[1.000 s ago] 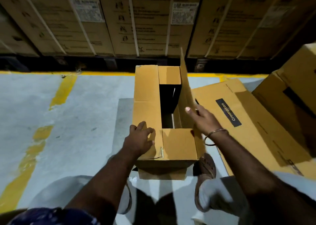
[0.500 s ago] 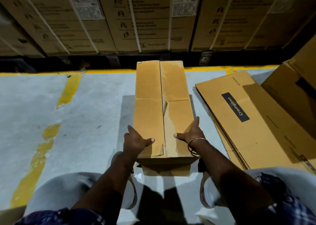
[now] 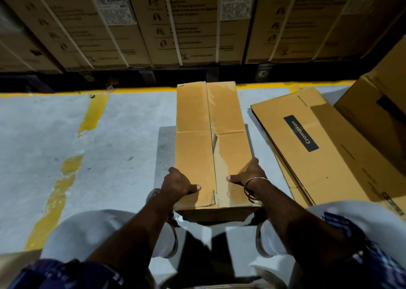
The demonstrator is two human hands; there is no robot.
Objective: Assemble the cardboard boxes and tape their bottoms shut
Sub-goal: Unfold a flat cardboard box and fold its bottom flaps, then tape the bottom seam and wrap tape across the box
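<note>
Standing on the floor (image 3: 123,135): cardboard box (image 3: 211,143), 2 flaps folded shut, seam untaped. Gripping near left edge: left hand (image 3: 175,184), thumb on top. Gripping near right edge: right hand (image 3: 249,175). Lying just right: flattened boxes (image 3: 318,148).

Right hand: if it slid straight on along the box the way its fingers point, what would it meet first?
Nothing on the box: the right hand has a free path along its right edge; beyond lie floor and, probably, stacked cartons.
</note>
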